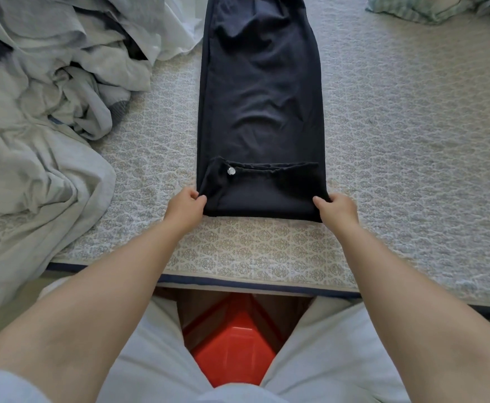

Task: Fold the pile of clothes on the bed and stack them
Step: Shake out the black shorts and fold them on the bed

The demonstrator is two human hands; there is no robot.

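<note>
Head view: the dark trousers (259, 112) lie flat lengthwise on the bed (397, 141), far end cut off by the frame top. Left hand (184, 206) and right hand (338, 209) each pinch a near corner. Grey clothes pile (40, 97) lies left of the trousers.

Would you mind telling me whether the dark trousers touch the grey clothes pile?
Apart: the head view shows patterned bedspread between the dark trousers and the grey clothes pile.
</note>
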